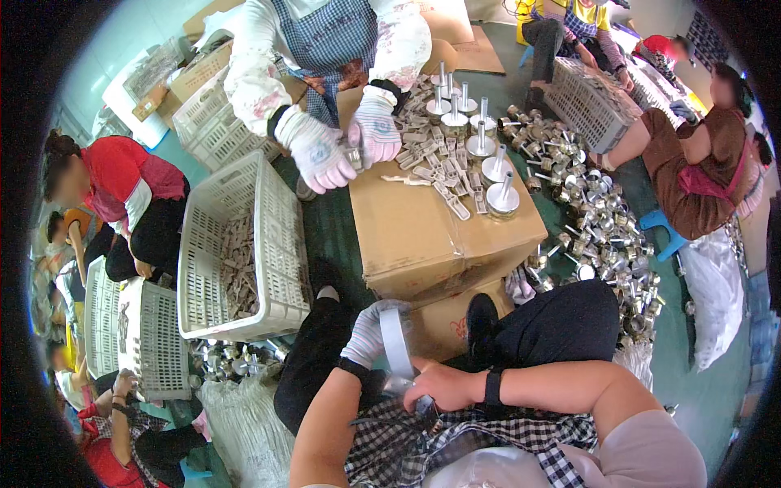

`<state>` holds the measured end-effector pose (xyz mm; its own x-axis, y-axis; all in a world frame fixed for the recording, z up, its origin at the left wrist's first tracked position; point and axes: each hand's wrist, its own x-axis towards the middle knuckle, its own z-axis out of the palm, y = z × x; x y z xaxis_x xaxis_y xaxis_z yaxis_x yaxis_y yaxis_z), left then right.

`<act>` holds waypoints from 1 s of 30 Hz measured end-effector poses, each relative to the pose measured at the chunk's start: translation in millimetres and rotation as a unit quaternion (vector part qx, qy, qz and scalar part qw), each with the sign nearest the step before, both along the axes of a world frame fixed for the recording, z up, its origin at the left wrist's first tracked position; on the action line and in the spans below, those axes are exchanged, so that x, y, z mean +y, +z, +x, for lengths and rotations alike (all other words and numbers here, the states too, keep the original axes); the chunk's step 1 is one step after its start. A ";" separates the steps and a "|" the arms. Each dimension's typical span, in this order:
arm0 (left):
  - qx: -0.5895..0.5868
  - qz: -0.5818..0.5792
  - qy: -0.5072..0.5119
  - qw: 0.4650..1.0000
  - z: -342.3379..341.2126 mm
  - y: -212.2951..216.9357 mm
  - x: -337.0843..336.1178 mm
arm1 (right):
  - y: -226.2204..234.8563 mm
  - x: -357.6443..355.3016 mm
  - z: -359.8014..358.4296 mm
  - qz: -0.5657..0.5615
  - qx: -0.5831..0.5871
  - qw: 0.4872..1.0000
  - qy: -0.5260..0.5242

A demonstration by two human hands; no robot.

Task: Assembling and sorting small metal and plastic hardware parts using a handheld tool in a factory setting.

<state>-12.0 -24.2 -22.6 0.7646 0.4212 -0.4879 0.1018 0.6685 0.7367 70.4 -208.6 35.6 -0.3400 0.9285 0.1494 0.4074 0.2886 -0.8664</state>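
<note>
A workshop, I'd say, and a busy one! I see metal parts (598, 236) heaped right across the floor (675, 358), plastic crates (281, 260) all around, grey pieces (443, 167) spread over a carton (407, 248). And there, workers (138, 183) sit low, a checked apron (329, 32) here, a blue stool (669, 234) there: hand assembly, by the look.

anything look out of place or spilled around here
The metal parts on the green floor, right of the cardboard box, look odd: they lie in a loose, jumbled heap, while the stemmed discs on the box stand upright. Also uneven: the left hand is gloved, the right hand bare.
</note>
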 end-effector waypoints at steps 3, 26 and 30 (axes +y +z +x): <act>0.001 -0.002 0.000 1.000 0.6 -0.2 -0.7 | -0.3 -0.3 0.0 0.004 0.000 1.000 -0.003; -0.038 0.145 -0.112 0.982 0.4 -13.3 -3.8 | 98.5 24.4 87.1 -0.069 0.162 0.954 -0.241; -0.022 0.212 -0.090 0.973 5.2 -10.1 -9.0 | 105.6 52.0 82.1 -0.190 0.234 0.875 -0.379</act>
